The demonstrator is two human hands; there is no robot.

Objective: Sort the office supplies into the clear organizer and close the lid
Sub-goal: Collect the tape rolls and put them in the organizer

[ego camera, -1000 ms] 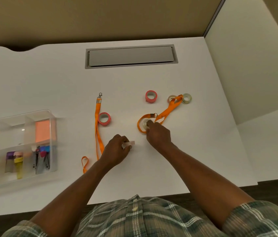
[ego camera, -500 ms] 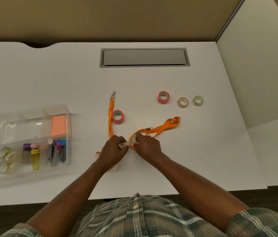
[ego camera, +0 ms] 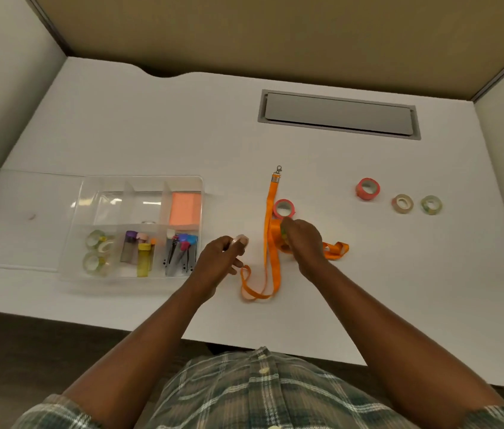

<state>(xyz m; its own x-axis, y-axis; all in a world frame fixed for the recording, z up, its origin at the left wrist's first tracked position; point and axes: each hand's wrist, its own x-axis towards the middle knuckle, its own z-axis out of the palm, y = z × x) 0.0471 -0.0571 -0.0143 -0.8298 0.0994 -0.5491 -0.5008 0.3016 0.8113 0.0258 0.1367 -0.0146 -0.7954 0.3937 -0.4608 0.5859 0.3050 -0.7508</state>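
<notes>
hands apart vs 0.5 s ago | left hand [ego camera: 219,261] pinches pale tape roll [ego camera: 241,240], centre frame, just right of clear organizer [ego camera: 142,177] | right hand [ego camera: 302,244] curls round bunched orange lanyard [ego camera: 335,250] | roll probably drops in next

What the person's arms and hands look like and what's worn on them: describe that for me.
Both forearms are bare up to the short plaid left sleeve and right sleeve, green, grey and white, part of a buttoned shirt. The left hand and right hand are bare: no gloves, watch or rings visible.
</notes>
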